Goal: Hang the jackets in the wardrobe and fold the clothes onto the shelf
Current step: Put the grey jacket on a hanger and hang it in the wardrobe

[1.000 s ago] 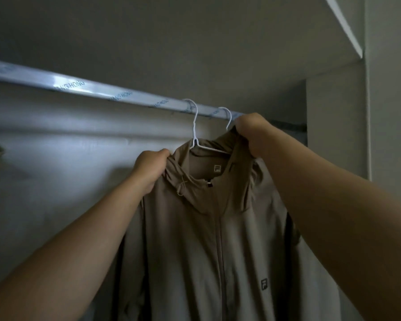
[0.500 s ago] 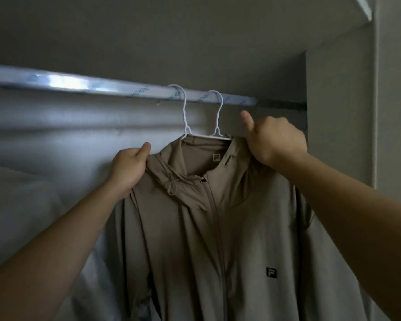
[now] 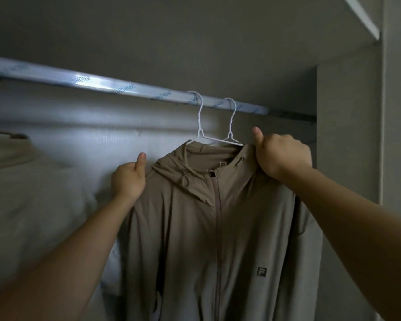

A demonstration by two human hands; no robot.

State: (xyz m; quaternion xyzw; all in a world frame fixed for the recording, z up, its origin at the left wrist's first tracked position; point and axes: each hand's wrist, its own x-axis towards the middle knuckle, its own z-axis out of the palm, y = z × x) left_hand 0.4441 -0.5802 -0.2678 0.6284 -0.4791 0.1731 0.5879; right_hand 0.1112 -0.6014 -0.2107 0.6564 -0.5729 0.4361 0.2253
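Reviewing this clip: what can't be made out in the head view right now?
- Jacket hem: cut off by the bottom edge.
- Hangers below their necks: hidden by the collar.
- Fingertips of left hand and right hand: curled behind fabric.
- Pale garment on the left: blurred, dim.

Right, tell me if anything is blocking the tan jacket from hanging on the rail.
Nothing visible blocks it. Both white hanger hooks already sit over the rail, with the tan jacket below. The left hand and right hand grip its shoulders.
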